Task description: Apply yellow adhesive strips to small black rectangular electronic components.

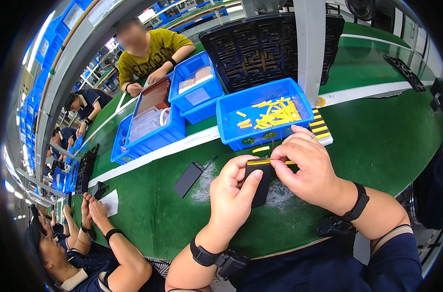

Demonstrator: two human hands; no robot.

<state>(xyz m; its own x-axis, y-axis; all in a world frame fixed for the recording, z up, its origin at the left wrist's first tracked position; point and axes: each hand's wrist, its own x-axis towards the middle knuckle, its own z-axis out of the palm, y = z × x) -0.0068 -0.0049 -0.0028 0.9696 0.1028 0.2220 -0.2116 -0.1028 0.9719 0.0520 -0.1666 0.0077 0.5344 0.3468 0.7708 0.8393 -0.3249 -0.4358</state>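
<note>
Now, lettering point(151, 55) on a yellow shirt point(169, 41), a blue bin point(212, 89) with a blurred label point(201, 97); left hand point(231, 192), grip clasped round a black case point(262, 190) above the bench point(280, 226); right hand point(306, 168), grip pinching a yellow strip point(258, 162) at the case's top edge.

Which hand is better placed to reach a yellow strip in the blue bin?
Probably the right hand: it is nearer the blue bin, while the left hand grips the black block.

So your bin point(231, 114) of strips point(280, 116) sits dead ahead, stacked bins point(211, 87) left of it, big tray point(253, 53) behind. There's a block point(188, 179) on the table point(148, 214), left of your left hand point(229, 197).
</note>
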